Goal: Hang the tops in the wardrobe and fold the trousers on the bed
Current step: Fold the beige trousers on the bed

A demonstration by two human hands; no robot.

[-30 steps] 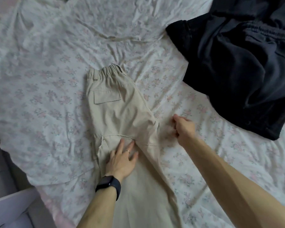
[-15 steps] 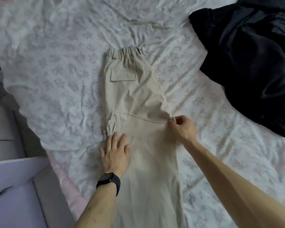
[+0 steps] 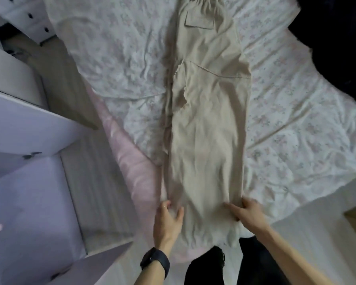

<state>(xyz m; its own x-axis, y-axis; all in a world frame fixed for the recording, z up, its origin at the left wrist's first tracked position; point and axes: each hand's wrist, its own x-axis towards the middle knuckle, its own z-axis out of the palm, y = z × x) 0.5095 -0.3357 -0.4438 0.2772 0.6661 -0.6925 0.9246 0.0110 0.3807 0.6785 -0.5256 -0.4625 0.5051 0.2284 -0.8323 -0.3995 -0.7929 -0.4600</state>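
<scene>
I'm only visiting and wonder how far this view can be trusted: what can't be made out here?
1. Waistband of the beige trousers: partly cut off by the head view's top edge.
2. Dark clothes: mostly beyond the top and right edges, so which garments they are cannot be told.
3. Left hand: motion blur hides whether its fingers grip the cloth or only press it.

A single wide-angle head camera looks steeply down from close over the near edge of the floral-sheeted bed [image 3: 115,58], which fills the frame's centre and right.
</scene>
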